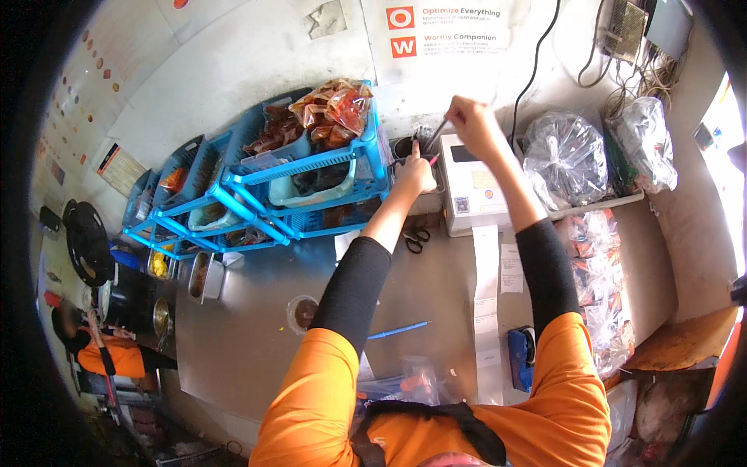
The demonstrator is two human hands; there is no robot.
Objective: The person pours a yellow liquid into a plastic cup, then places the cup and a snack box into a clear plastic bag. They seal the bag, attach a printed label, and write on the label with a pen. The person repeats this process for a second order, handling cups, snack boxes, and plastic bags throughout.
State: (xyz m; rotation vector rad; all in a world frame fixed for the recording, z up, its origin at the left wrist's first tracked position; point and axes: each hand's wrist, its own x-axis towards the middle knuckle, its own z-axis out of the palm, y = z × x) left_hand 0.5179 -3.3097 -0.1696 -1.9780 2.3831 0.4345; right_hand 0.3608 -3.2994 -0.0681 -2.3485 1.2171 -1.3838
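Observation:
My right hand [470, 119] is raised by the wall above a white label printer [474, 195]. It grips the end of a thin grey rod-like tool [436, 136], which slants down to the left. My left hand [415, 174] is over a small metal container [430, 201] just left of the printer, index finger extended towards a dark cup [402, 147]. A red pen-like stick [434, 159] shows beside its fingers; whether the hand holds it is unclear. Black-handled scissors [416, 238] lie below the container. A long paper strip [485, 303] runs from the printer towards me.
Blue plastic racks [292, 169] with bagged food [335, 108] stand left. Plastic bags [566, 157] fill a tray at right, above a row of packets [598, 286]. A blue pen [400, 330], sauce tub [303, 312] and tape dispenser [520, 357] lie nearer. Another person [111, 353] is far left.

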